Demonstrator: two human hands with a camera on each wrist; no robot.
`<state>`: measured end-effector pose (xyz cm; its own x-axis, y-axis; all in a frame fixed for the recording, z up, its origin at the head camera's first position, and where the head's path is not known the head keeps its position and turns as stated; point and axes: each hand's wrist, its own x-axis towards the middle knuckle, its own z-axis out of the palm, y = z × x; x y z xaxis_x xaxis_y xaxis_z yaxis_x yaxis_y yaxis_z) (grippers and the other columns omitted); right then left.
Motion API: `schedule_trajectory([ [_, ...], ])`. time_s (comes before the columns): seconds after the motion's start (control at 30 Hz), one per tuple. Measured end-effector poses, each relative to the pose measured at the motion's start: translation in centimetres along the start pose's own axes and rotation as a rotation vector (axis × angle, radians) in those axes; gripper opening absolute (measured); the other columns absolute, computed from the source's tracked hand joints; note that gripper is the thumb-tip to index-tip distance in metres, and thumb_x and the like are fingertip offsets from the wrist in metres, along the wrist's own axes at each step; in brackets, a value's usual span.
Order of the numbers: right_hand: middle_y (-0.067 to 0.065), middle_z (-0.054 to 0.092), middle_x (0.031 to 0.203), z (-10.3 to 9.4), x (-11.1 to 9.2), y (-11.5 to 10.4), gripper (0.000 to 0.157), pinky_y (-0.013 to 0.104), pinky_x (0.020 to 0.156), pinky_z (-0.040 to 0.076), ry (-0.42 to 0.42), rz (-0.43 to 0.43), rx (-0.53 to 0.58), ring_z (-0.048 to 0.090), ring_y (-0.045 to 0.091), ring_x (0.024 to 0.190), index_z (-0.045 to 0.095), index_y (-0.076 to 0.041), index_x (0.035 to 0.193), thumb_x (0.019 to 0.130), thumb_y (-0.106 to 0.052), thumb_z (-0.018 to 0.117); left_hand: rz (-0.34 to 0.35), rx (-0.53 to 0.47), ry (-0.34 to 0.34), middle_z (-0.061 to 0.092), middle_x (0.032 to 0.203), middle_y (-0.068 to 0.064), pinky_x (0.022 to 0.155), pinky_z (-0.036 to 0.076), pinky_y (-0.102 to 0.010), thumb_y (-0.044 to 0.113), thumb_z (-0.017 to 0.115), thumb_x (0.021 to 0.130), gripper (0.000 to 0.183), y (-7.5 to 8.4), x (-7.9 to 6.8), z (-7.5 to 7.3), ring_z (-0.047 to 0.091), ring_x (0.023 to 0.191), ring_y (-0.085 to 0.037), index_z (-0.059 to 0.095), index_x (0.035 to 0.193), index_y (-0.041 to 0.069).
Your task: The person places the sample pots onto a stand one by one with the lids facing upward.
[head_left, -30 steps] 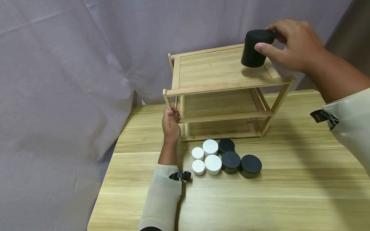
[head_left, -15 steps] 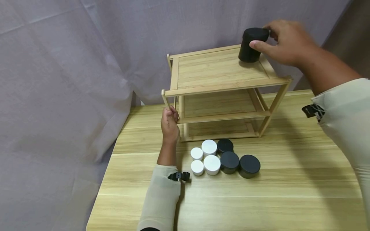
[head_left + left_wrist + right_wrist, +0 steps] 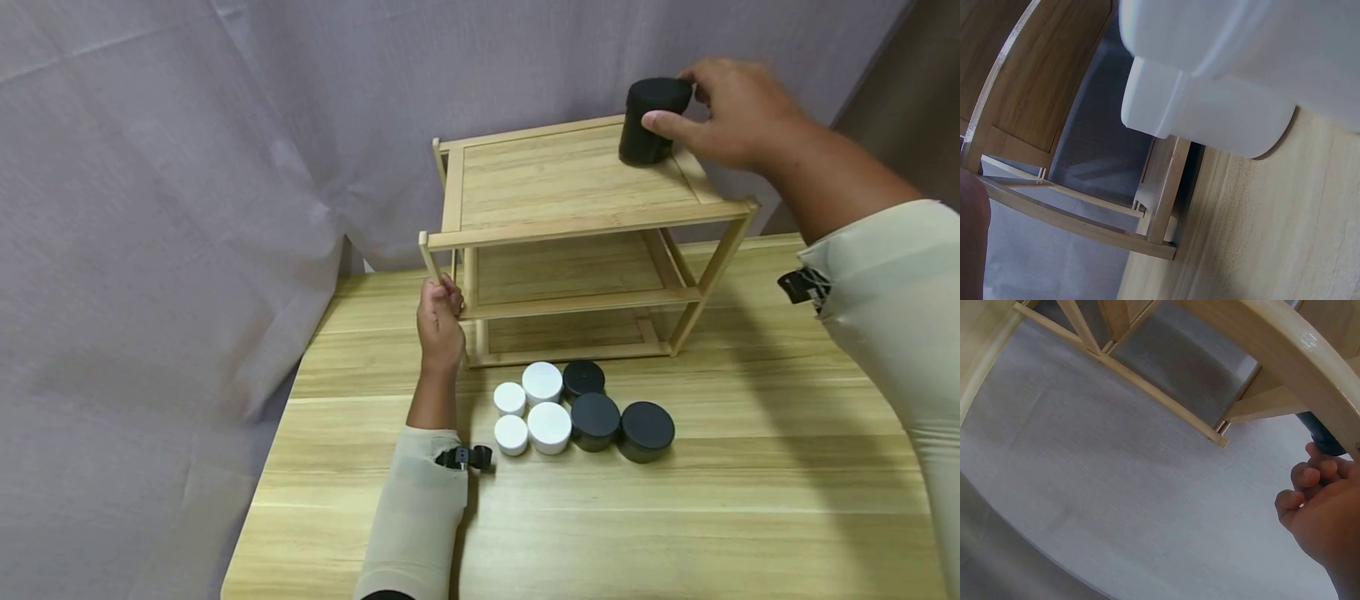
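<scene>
A three-tier wooden rack (image 3: 570, 187) stands at the back of the table. My left hand (image 3: 440, 325) grips its front left post, just above the middle shelf's level. At the right end of the top shelf, my right hand (image 3: 738, 117) holds a tall black lidded jar (image 3: 647, 137) between thumb and fingers. The jar is upright, its base right at the shelf surface. In the right wrist view, the rack's frame hides most of the black jar (image 3: 1329, 439), and the curled fingers (image 3: 1307, 478) show below it.
In front of the rack, white jars (image 3: 550, 427) and black jars (image 3: 647, 431) stand close together on the wooden table (image 3: 720, 517). Large white jars (image 3: 1210, 112) fill the upper part of the left wrist view. A grey curtain (image 3: 187, 208) hangs behind and to the left.
My right hand has moved the black jar slightly left and back, then down to the top shelf's surface. The left hand keeps its grip on the post.
</scene>
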<state>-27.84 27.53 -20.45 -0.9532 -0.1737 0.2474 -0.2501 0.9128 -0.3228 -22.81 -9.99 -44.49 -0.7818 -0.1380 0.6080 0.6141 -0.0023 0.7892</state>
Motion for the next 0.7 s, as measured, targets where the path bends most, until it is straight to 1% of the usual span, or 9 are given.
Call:
schedule_trajectory([
  [0.2,0.041,0.049,0.146,0.07,-0.23,0.06,0.084,0.073,0.105,0.039,0.024,-0.032,-0.019,0.048,0.057,0.131,0.041,0.009,0.16,0.11,-0.058,0.05,0.008,-0.006,-0.001,0.042,0.08,-0.007,0.065,0.035,-0.021,0.07,0.031,0.104,0.087,0.21,0.04,0.18,0.038,0.071,-0.01,0.046,0.105,-0.015],
  [0.37,0.042,0.049,0.149,0.13,-0.26,-0.02,0.086,0.075,0.109,0.038,0.025,-0.023,-0.027,0.047,0.058,0.135,0.04,0.008,0.161,0.109,-0.06,0.05,-0.003,-0.02,0.008,0.043,0.081,-0.003,0.065,0.036,-0.021,0.071,0.033,0.103,0.085,0.3,0.06,0.28,0.04,0.071,-0.009,0.047,0.104,-0.012],
  [0.6,0.041,0.049,0.147,0.36,-0.34,-0.1,0.087,0.074,0.106,0.039,0.019,-0.009,-0.025,0.047,0.057,0.133,0.038,0.007,0.163,0.109,-0.06,0.053,-0.013,-0.022,0.013,0.043,0.082,0.0,0.066,0.037,-0.021,0.073,0.035,0.102,0.081,0.29,0.0,0.27,0.04,0.073,-0.008,0.049,0.103,-0.007],
  [0.7,0.041,0.048,0.149,0.34,-0.46,-0.1,0.091,0.075,0.107,0.039,0.015,-0.007,-0.042,0.047,0.058,0.135,0.035,0.005,0.165,0.108,-0.063,0.053,-0.009,-0.025,0.014,0.043,0.082,0.0,0.066,0.037,-0.021,0.073,0.035,0.102,0.081,0.27,0.01,0.34,0.04,0.073,-0.008,0.049,0.103,-0.007],
])
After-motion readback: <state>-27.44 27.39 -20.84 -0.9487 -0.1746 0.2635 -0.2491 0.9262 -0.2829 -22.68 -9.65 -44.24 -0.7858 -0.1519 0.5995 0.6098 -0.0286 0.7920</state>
